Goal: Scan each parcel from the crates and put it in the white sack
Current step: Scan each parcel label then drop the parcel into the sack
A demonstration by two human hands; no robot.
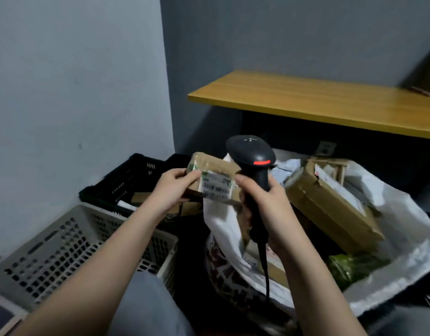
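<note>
My left hand [171, 187] grips a small brown cardboard parcel [215, 177] by its left end, its white barcode label facing me. My right hand [265, 204] is closed around the handle of a black barcode scanner [251, 156], and its fingertips touch the parcel's right end. The scanner's head sits just above and behind the parcel, and its cable hangs down. The white sack [403, 229] lies open at the right, holding a large cardboard box [330, 204], a green packet [352, 265] and other parcels. A black crate [126, 180] with parcels stands behind a grey crate [71, 246].
A wooden shelf [318, 100] juts out from the grey wall above the sack. The crates stand against the left wall. My knee in grey fabric [146, 306] is at the bottom, between the grey crate and the sack.
</note>
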